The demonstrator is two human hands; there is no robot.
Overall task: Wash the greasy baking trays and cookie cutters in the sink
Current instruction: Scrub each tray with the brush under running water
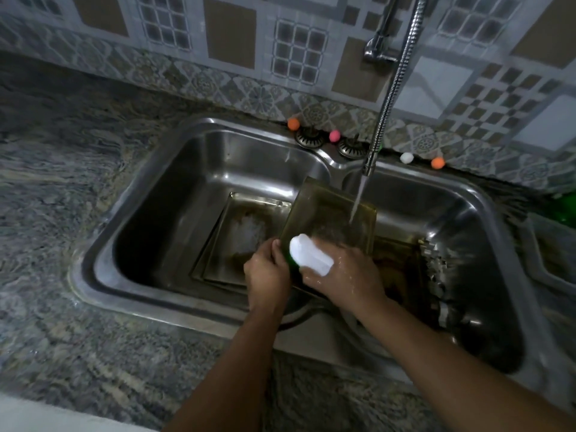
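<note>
We see a steel-grey sink [149, 232], a brownish-olive tray [330, 213], a white foamy sponge [310, 257] with a green edge, a swirled grey-and-tan countertop [62, 151], grey and brown checkered wall tiles [296, 51], and orange, pink and white balls [293, 124] along the rim

I find no legible text, label, brand, number or sign anywhere in view.
</note>
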